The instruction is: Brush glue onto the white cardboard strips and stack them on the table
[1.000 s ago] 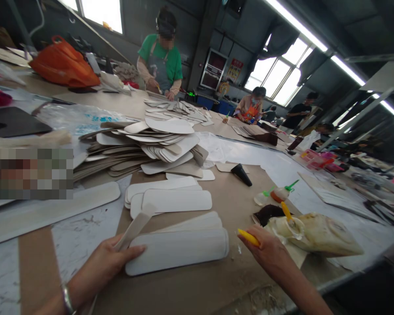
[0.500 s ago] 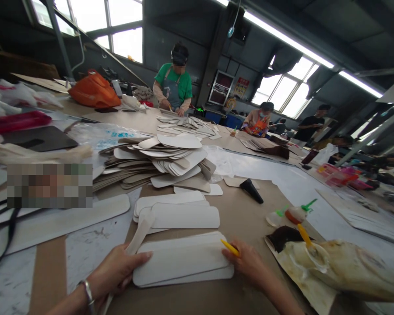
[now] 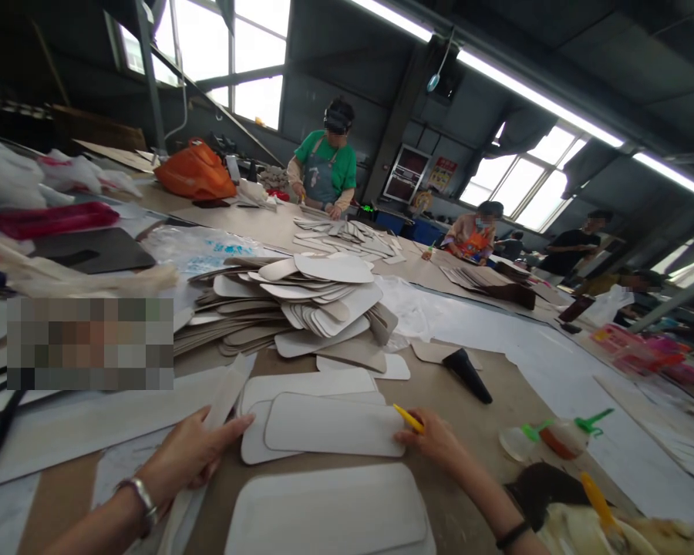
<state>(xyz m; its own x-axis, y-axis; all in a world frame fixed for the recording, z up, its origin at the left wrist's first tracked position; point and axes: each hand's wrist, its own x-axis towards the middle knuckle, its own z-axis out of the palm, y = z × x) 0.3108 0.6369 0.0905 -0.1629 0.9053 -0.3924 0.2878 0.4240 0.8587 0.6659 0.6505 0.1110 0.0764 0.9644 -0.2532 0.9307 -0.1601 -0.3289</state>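
Observation:
My left hand is closed around a long pale strip, its thumb tip reaching the left edge of the white rounded panels. In my right hand, the fingers grip a thin yellow stick-like tool whose tip points left. Those fingers also touch the right end of the top white panel, which overlaps others beneath it. Closer to me lies another small stack of white panels, cut off at the bottom of the picture.
Behind are a big heap of panels and a black tapered piece. Bottles with green tips and a stained container with a yellow handle stand right. Co-workers work across the table. A blurred patch hides part of the left.
Both hands have shifted away from me, from the nearest panel stack to the one behind it, still holding the strip and yellow tool. The camera view has also shifted and tilted.

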